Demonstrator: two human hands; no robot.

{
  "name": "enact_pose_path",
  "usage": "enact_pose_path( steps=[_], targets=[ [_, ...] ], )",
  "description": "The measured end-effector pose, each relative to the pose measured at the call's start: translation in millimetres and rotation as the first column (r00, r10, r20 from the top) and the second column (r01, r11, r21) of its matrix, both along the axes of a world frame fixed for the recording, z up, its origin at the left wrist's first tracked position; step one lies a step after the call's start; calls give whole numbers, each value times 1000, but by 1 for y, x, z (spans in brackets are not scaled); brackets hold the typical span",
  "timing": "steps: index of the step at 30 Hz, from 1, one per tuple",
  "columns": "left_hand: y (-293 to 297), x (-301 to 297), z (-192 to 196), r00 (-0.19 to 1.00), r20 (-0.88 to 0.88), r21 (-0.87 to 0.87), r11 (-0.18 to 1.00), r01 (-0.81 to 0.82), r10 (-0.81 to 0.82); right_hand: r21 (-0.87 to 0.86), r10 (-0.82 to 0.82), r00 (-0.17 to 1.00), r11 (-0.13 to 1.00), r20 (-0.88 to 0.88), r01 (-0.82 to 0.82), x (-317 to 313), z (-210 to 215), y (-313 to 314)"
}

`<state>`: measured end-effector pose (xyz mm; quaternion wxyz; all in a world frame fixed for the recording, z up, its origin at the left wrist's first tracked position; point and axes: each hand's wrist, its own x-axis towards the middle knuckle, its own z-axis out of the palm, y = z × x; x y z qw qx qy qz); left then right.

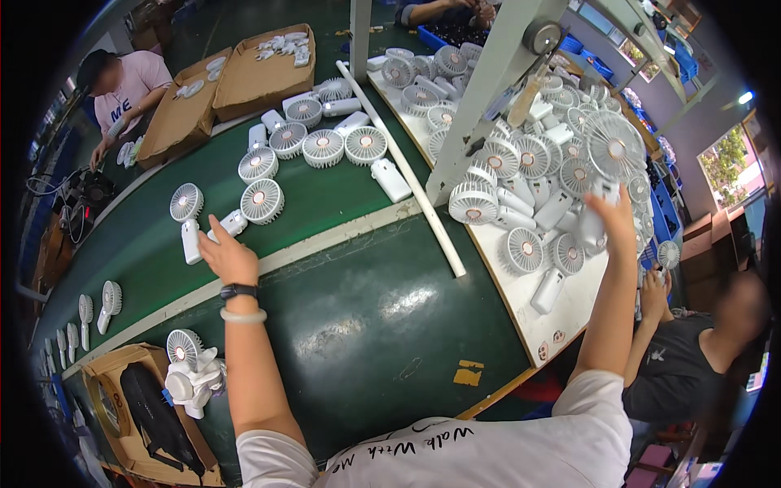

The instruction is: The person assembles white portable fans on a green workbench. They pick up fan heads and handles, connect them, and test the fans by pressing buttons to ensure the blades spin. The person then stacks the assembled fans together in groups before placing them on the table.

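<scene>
Nearest the person, at the lower left of the green conveyor belt [366, 325], an open cardboard box [122, 382] holds a black bag, and a small cluster of white handheld fans [191, 374] lies just beside it on the belt. A yellow scrap of tape [468, 376] sticks to the belt's near edge.

The left hand [228, 252] reaches out over the belt, with a black watch and a pale bangle on its wrist. Its fingers are spread apart and hold nothing; the fingertips come just beside a white handheld fan [248, 210] lying flat, head away from the person, and may touch its handle. A second fan [188, 215] lies just left of that one.

The right hand [614, 215] is raised over the white side table [569, 313] to the right of the belt. Its fingers are closed around the handle of a large-headed white fan [612, 146], lifted above the heap of fans [521, 187] that covers the table. Another person in a dark shirt sits beyond that table's right edge, holding a small fan.

Farther along the belt, past a white rod [407, 175] lying slantwise, more fans lie scattered [325, 142]. Beyond them stand two flat cardboard trays [236, 77] with white parts, and a person in a pink shirt works at the belt's far left.
</scene>
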<state>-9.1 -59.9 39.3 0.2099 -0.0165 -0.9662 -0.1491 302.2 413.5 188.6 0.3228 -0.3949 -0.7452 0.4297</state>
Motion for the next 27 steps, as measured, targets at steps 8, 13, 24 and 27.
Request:
enact_pose_path(
  steps=[8,13,24,27],
  targets=[
    [-17,-66,-6,872,476,-174,984,-34,114,695,-410,720,706,561,-139,-86,21,116],
    [-33,-54,-9,931,352,-107,983,147,-101,653,-190,806,701,561,-288,-112,-14,156],
    [10,46,2,767,35,952,255,170,-640,621,-99,815,702,571,-349,-96,-20,166],
    [13,92,22,571,-23,880,-288,-377,-820,667,-102,838,660,535,-345,-90,-19,152]
  ],
)
